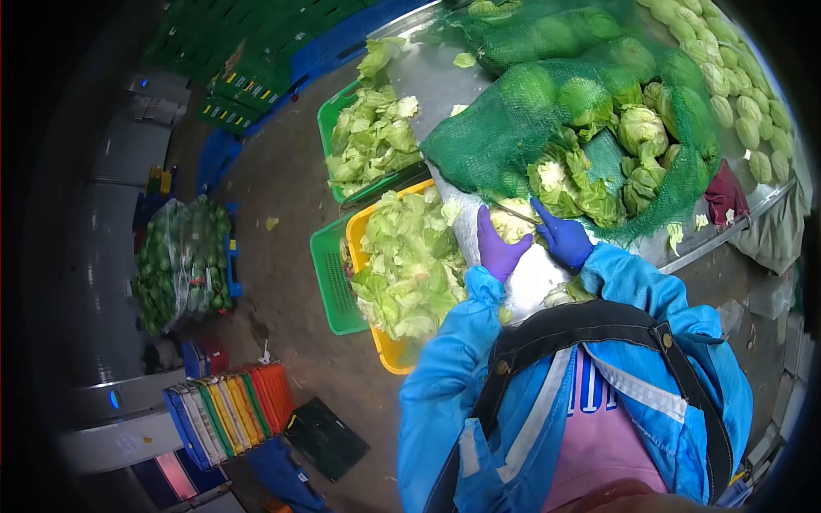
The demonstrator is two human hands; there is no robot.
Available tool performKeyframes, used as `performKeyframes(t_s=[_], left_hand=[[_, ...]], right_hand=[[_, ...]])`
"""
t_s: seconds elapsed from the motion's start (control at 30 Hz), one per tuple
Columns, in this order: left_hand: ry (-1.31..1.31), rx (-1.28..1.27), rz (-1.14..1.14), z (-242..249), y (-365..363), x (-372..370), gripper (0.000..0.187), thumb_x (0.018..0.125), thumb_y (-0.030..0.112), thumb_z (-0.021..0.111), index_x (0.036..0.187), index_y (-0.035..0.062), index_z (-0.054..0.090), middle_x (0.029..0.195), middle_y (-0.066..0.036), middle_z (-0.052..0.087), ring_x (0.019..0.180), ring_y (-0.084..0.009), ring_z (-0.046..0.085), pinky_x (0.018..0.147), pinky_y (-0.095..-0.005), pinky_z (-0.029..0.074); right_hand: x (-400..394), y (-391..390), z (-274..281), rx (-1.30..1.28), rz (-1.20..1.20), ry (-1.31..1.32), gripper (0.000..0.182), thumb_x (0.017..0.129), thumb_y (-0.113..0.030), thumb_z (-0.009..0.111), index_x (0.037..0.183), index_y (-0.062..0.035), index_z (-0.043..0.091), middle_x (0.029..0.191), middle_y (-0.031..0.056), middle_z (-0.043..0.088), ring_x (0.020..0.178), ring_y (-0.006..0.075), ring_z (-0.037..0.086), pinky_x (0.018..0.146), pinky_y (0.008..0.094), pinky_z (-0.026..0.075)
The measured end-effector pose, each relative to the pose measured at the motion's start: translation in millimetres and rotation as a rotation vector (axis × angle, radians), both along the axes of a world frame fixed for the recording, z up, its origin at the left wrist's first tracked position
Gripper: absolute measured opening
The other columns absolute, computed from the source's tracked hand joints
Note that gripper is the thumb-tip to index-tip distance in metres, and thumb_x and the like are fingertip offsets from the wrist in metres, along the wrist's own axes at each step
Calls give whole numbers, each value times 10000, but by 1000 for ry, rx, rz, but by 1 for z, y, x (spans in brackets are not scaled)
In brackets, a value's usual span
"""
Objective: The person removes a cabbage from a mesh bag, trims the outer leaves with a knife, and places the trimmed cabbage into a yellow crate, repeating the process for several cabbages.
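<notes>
Both my hands wear purple gloves and meet at a pale, trimmed cabbage [511,226] on the metal table. My left hand [500,250] grips its near left side, fingers and thumb wrapped partly round it. In my right hand [564,240] is a knife [518,213], its thin blade lying across the top of the cabbage; the handle is mostly hidden by the fingers. Just beyond, a green net bag [487,141] lies open with several leafy cabbages [641,130] showing at its mouth. Some cut leaves [567,293] sit near my right sleeve.
A yellow crate [391,355] of loose leaves stands left of the table, beside a green crate [329,278]. Another leaf-filled green crate [327,128] is behind. Rows of pale green heads [747,131] cover the far right. Stacked coloured crates [235,410] stand on the floor.
</notes>
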State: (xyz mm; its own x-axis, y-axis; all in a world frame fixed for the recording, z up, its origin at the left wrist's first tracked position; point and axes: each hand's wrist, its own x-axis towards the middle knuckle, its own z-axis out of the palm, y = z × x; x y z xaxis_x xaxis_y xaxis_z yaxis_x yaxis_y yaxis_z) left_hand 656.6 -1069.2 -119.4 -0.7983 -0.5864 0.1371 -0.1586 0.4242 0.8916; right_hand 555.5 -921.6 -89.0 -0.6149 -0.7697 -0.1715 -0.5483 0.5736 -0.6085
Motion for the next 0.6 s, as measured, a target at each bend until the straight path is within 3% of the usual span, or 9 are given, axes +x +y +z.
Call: performKeyframes(t_s=[0.17,0.3,0.43,0.5,0.53,0.6], left_hand=[[-88,-122,55,5,8,-6,1030,588,252,823,1364,-68,226,1281,-235,402,1194,-315,425,1009,-372,364],[-77,-58,42,-5,4,-2,1034,582,251,821,1369,-59,227,1303,-232,388,1210,-324,412,1019,-385,355],[8,-214,-117,-6,2,17,1049,576,236,821,1388,-33,213,1355,-214,342,1258,-328,361,1048,-399,324],[107,-119,-103,-6,3,18,1068,570,233,824,1396,-32,200,1380,-213,309,1284,-327,330,1067,-396,299],[89,-104,-145,-3,0,22,1050,549,176,814,1385,-13,206,1402,-251,259,1299,-387,294,1072,-422,286],[101,-110,-154,-4,-5,29,1047,541,171,814,1386,-7,223,1401,-245,267,1298,-386,300,1071,-424,290]], right_hand=[[3,-14,-10,0,-56,29,510,960,-337,370,1429,-173,255,969,191,619,793,361,609,706,457,468],[-12,-14,-1,49,-29,33,500,954,-350,376,1414,-171,295,867,193,629,762,357,608,706,458,468],[-47,-13,5,14,106,-7,511,949,-370,400,1413,-185,295,866,215,639,780,379,616,735,459,474],[-44,-18,13,-16,109,-45,498,948,-382,402,1407,-208,313,690,226,592,654,389,592,659,459,472],[-41,-20,20,-45,150,-100,501,952,-398,384,1410,-210,306,852,233,635,781,389,616,730,446,480],[-46,-22,17,12,116,-102,486,955,-399,363,1403,-215,319,856,231,635,780,384,617,731,447,480]])
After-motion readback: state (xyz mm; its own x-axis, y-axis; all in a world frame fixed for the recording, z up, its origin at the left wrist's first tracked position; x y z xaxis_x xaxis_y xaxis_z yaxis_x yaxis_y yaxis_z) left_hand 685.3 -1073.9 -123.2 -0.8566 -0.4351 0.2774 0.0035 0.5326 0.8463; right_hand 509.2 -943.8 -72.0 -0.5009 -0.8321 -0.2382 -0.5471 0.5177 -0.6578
